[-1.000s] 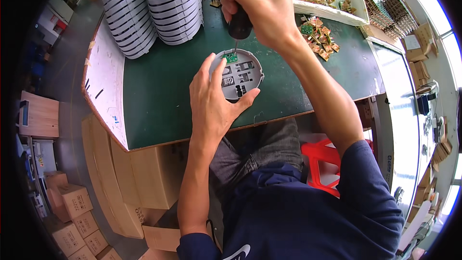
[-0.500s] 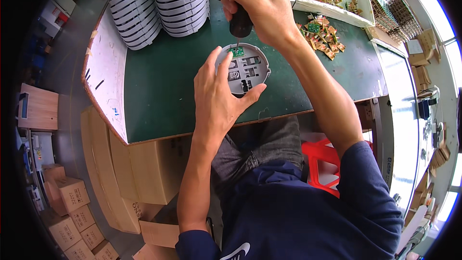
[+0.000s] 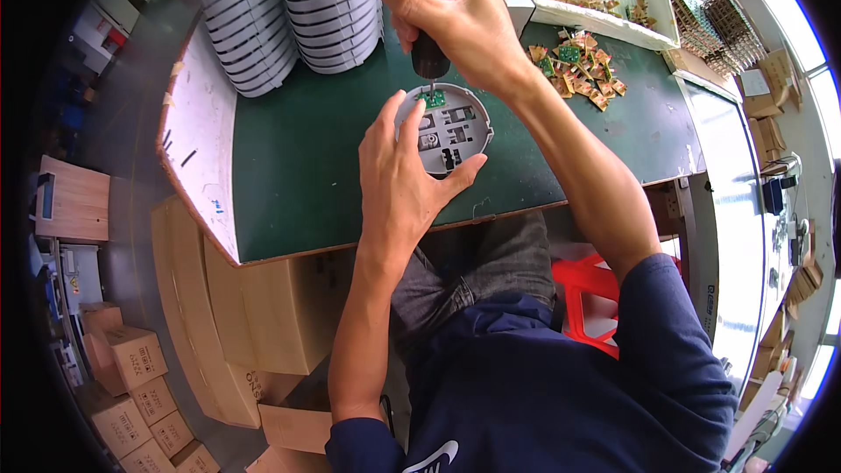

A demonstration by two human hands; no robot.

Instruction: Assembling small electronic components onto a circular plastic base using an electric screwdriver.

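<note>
Left fingers (image 3: 409, 131) clasp a round, grey plastic housing (image 3: 441, 128).

Shows pale grey on the round casing (image 3: 487, 129) between left fingers (image 3: 409, 129), green on the circuit board (image 3: 433, 100) beside their tips — black on the driver (image 3: 431, 56) in right fingers (image 3: 419, 7). Beyond the left fingers, displays dark-striped grey on stacked housings (image 3: 328, 17) — beneath, deep green on the tabletop (image 3: 298, 158).

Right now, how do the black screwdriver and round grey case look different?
The black screwdriver is long; the round grey case is shallow. The screwdriver points down from the right hand; the case lies flat on the green table, held by the left hand. Hands touch both.
</note>
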